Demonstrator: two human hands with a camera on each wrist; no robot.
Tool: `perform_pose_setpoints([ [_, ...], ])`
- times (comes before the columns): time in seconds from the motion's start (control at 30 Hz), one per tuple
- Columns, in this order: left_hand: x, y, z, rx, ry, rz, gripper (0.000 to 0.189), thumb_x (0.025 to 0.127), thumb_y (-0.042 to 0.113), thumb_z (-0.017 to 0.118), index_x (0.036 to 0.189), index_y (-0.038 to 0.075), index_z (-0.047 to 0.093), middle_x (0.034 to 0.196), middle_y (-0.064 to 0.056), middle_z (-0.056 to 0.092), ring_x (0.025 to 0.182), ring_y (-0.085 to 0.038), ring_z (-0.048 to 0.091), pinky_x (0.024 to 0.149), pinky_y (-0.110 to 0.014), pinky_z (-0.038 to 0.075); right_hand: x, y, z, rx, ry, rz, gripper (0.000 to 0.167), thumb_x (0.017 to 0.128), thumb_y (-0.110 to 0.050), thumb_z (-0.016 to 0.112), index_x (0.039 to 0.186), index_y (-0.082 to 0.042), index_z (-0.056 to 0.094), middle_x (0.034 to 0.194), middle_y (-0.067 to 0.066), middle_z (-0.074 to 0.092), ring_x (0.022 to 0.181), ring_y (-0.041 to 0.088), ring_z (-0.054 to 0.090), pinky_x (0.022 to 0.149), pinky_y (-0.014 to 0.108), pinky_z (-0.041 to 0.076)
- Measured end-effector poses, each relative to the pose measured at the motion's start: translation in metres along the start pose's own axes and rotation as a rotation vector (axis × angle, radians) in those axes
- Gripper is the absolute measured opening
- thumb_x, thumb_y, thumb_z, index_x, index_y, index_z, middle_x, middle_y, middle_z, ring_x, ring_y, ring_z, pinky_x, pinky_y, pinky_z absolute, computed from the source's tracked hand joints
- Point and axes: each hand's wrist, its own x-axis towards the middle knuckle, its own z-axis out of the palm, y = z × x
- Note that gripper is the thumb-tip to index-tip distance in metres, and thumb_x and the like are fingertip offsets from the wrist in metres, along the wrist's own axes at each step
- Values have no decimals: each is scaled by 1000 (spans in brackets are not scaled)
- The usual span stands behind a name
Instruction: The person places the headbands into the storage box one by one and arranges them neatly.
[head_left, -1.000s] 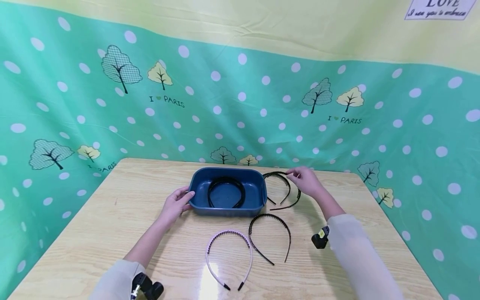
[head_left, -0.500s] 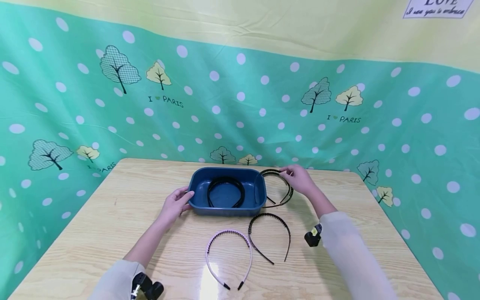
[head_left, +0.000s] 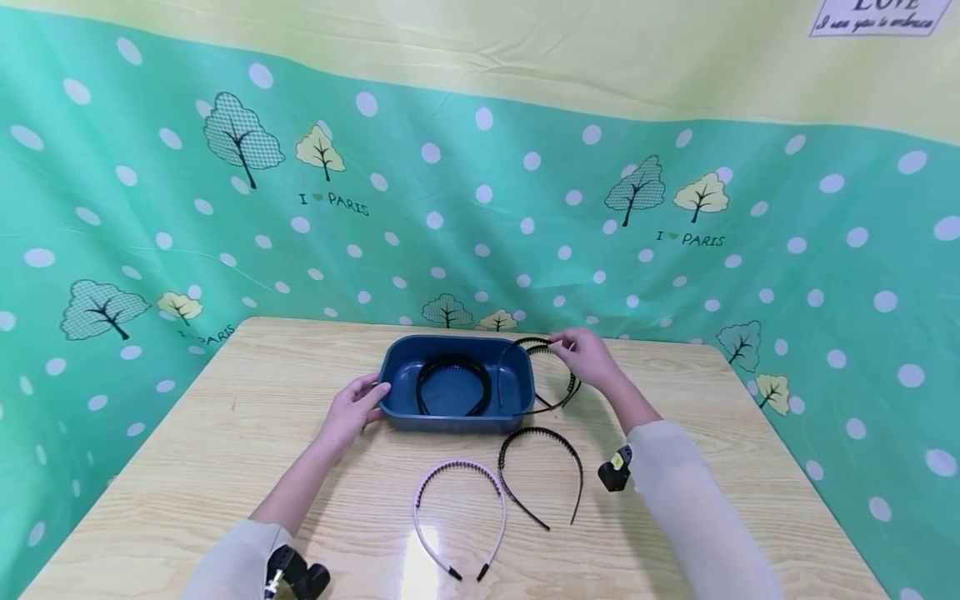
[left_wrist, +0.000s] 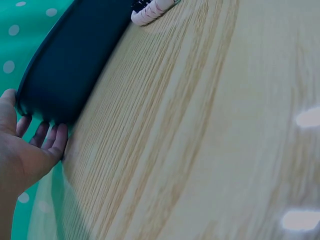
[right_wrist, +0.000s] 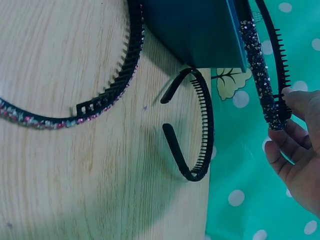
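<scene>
Right hand (head_left: 587, 356) has slid left since a second ago, carrying the glittered black headband (right_wrist: 260, 75) from beside the blue bin (head_left: 450, 424) to partly across its right end. Grip: thumb and fingertips pinched near the band's bend, the space between them filled by the band alone. From the pinch, both limbs run left and toward the wearer, free tips leading; one tip shows against the bin's interior, the other near its front right corner. Height of tips over the rim: cannot tell. Key relation, as I judge it: bin directly left of the pinch, the band's long axis already pointing into it, right hand much the nearer. Left hand (head_left: 356, 404) grips the bin's far end, thumb at the rim, fingers outside. Below the pinch, just outside the bin, another black headband (right_wrist: 210, 125); farther toward the wearer, a sparkly headband (head_left: 577, 467) and a pink headband (head_left: 416, 508).
</scene>
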Motion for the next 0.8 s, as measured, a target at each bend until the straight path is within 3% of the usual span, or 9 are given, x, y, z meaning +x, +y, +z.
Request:
perform_pose_setpoints([
  [0.33,0,-2,1,-13,-6,-5,58,94,31,57,138,-1,38,129,-22,48,87,-4,63,77,-20,56,2,-5,6,29,4,5,25,94,-21,57,111,-5,66,95,12,58,81,22,53,61,28,45],
  [0.8,0,-3,0,-1,-11,3,60,93,34,57,139,-1,38,128,-21,48,89,-5,63,78,-20,56,11,-10,14,42,22,-14,24,95,-22,56,111,-7,66,95,11,58,80,21,53,61,28,46],
])
